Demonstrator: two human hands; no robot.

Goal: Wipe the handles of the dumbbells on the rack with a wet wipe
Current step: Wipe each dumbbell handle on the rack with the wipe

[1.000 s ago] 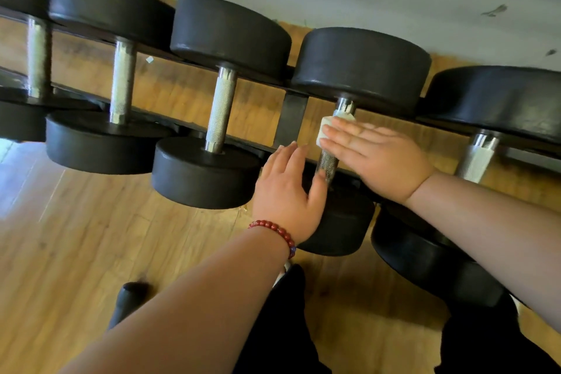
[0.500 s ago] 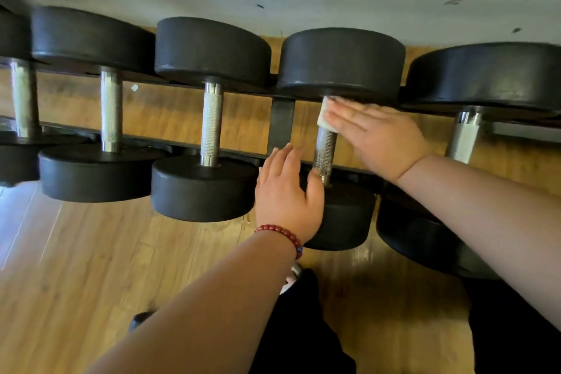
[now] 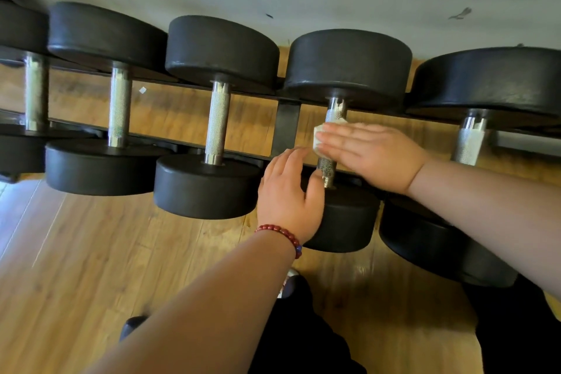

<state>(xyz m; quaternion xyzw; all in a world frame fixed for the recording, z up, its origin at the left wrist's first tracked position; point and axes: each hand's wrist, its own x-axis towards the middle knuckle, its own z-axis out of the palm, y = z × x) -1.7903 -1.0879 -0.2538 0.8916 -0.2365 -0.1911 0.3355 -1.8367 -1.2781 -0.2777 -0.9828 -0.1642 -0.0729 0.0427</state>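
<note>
On rack (image 3: 287, 127), 4th dumbbell (image 3: 349, 64) from left: wet wipe (image 3: 321, 130) on handle (image 3: 329, 162), mid-length, pressed under right hand (image 3: 373, 155), fingers flat, unclenched. Left hand (image 3: 288, 197) rests on near head (image 3: 343, 218), fingers relaxed. Rec.: roll bar w/ left, cover full knurling incl. underside.

Gym, black dumbbells (image 3: 223, 118) in a row on a rack (image 3: 287, 127), wooden floor (image 3: 76, 267)

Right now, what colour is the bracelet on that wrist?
The bracelet is dark red, with one blue bead; head view.
</note>
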